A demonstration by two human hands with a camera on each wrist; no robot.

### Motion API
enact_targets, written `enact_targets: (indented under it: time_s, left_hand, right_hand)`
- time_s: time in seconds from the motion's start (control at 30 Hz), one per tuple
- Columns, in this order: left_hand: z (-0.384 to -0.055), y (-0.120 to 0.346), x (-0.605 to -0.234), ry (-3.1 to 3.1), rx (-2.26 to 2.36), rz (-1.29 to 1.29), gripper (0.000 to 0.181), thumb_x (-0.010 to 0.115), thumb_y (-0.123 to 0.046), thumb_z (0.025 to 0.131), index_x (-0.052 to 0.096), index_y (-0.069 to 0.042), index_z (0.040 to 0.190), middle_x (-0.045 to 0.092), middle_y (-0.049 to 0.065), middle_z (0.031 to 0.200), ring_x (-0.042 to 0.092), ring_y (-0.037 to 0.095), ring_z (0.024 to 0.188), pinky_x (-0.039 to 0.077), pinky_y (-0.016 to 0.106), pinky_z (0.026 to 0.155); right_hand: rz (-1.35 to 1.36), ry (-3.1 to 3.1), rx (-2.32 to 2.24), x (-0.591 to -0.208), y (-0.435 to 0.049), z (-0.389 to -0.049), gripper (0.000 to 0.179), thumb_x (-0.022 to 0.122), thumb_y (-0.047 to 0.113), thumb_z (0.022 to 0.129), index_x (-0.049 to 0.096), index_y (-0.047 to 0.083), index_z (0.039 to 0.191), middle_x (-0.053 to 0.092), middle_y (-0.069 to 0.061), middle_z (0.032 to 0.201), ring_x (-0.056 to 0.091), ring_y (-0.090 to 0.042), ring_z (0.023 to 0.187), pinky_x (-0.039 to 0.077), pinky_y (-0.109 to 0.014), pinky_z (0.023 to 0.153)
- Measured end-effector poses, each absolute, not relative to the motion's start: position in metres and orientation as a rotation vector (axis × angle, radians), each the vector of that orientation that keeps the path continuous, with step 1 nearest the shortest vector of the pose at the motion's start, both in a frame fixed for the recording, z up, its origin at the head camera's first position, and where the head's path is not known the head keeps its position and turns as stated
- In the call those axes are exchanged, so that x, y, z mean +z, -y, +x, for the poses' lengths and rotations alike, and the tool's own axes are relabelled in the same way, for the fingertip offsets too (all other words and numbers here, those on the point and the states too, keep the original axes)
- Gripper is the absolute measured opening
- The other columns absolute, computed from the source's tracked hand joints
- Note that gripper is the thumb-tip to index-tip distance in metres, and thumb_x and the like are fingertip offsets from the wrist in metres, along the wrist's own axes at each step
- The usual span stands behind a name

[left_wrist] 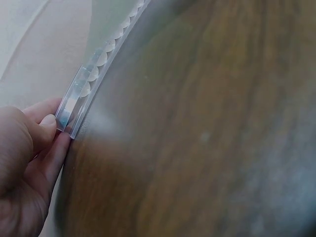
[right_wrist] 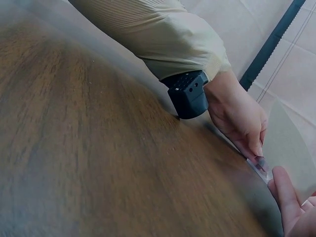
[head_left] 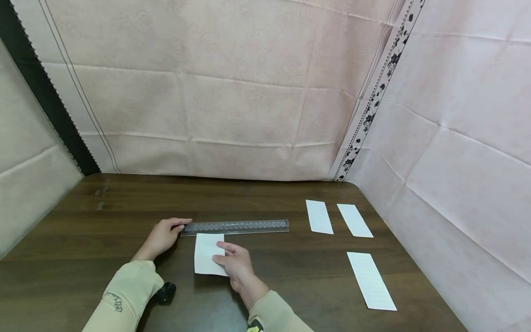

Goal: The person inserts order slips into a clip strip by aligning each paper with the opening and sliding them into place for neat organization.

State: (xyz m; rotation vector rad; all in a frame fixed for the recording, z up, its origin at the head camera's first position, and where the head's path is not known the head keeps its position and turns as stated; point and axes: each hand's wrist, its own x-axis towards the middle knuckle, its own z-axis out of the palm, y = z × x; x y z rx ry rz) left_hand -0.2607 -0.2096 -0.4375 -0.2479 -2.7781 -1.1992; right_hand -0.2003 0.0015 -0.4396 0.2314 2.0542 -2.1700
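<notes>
A long clear plastic ruler with a scalloped pattern lies crosswise on the brown table. My left hand pinches its left end; in the left wrist view, the thumb and fingers of the left hand close on the corner of the ruler. Just in front of the ruler, my right hand holds a white piece of paper by its right side, thumb and index finger against it. The paper's top edge overlaps the ruler's lower edge in the head view. In the right wrist view, the right hand shows only partly.
Two white paper strips lie at the back right of the wood-grain table. A larger lined strip lies nearer at the right. Pale cloth hangs behind and at both sides. A black wrist device sits at the left cuff.
</notes>
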Motion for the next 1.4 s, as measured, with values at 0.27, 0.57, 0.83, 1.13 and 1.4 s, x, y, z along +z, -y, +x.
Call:
enact_targets:
  time_s: [0.27,0.57,0.83,1.13,1.4]
  left_hand:
    - [-0.26,0.21,-0.438,2.78,-1.195,-0.256,0.029,0.048,0.0,0.095,0.062,-0.001,0.12,0.055,0.024,0.123,0.048,0.041,0.116,0.04,0.057,0.09]
    - [-0.261,0.211,-0.439,2.786,-1.2,-0.225,0.029,0.048,-0.001,0.095,0.062,-0.002,0.12,0.055,0.023,0.124,0.048,0.041,0.116,0.04,0.057,0.09]
    - [-0.26,0.211,-0.439,2.776,-1.217,-0.224,0.029,0.047,-0.001,0.095,0.062,-0.001,0.121,0.055,0.024,0.124,0.048,0.041,0.116,0.04,0.057,0.09]
    - [-0.261,0.211,-0.44,2.77,-1.222,-0.228,0.029,0.048,-0.001,0.095,0.063,-0.001,0.12,0.055,0.023,0.123,0.048,0.041,0.115,0.041,0.056,0.089]
    - [-0.261,0.211,-0.44,2.744,-1.213,-0.266,0.028,0.049,-0.001,0.095,0.064,-0.001,0.118,0.058,0.022,0.12,0.05,0.04,0.114,0.041,0.055,0.089]
  right_hand:
    - [0.211,-2.042,-2.185,-0.441,0.004,-0.199,0.032,0.071,-0.008,0.074,0.07,0.002,0.105,0.066,-0.007,0.092,0.062,-0.015,0.074,0.052,-0.027,0.066]
    - [0.184,-2.03,-2.199,-0.441,0.011,-0.198,0.032,0.071,-0.009,0.074,0.07,0.001,0.104,0.067,-0.008,0.091,0.062,-0.016,0.074,0.052,-0.027,0.065]
    - [0.176,-2.023,-2.203,-0.441,0.017,-0.199,0.032,0.071,-0.009,0.074,0.07,0.001,0.104,0.067,-0.008,0.088,0.063,-0.016,0.073,0.053,-0.028,0.064]
    - [0.197,-2.015,-2.194,-0.441,0.024,-0.201,0.031,0.071,-0.009,0.073,0.07,0.002,0.102,0.067,-0.007,0.089,0.063,-0.016,0.074,0.053,-0.028,0.066]
    - [0.208,-2.063,-2.13,-0.44,0.028,-0.205,0.029,0.073,-0.005,0.075,0.071,0.005,0.101,0.065,-0.006,0.096,0.06,-0.016,0.084,0.051,-0.029,0.071]
